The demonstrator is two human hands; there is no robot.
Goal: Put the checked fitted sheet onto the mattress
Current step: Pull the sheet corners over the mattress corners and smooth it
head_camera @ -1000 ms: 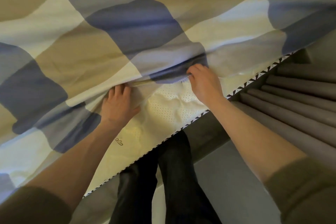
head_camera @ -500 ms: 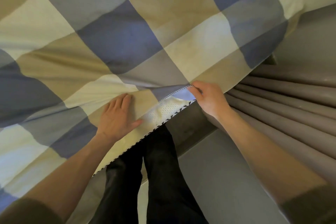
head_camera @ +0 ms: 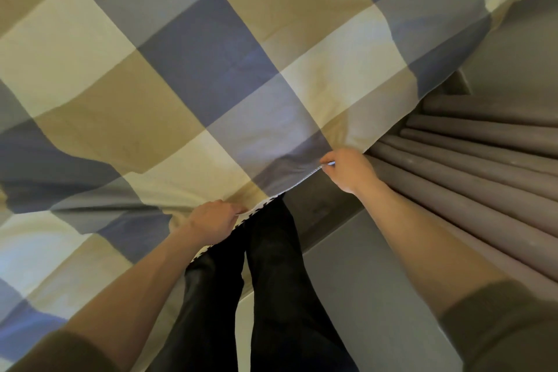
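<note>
The checked fitted sheet (head_camera: 211, 69) fills most of the view. It is a soft woven cloth in big squares of cream, tan, grey and dusky blue, and it lies over the top of the mattress (head_camera: 263, 205). It is mostly smooth in the middle and gathers into long folds and puckers towards the near edge. Only a thin strip of the mattress shows, a border trimmed with small black and white triangles that runs slantwise between the two hands.

To the right stands a padded panel (head_camera: 468, 175) of grey-brown fabric, shaped into long rounded ribs lying side by side. Below it is a flat, plain grey floor (head_camera: 377, 296). The person's legs, in dark matte trousers (head_camera: 271, 281), stand just beside the edge of the bed.

Both forearms are bare, and an olive sleeve (head_camera: 507, 320) is pushed up near the right elbow.

The left hand (head_camera: 213, 222) sits at the mattress border with its fingers curled down over the bunched hem, gripping the sheet. The cloth wrinkles tightly around it. The right hand (head_camera: 347, 169), further along the same edge and just beside the ribbed panel, pinches the sheet's stitched hem between thumb and fingertips. The hem between the hands is drawn into a taut line.
</note>
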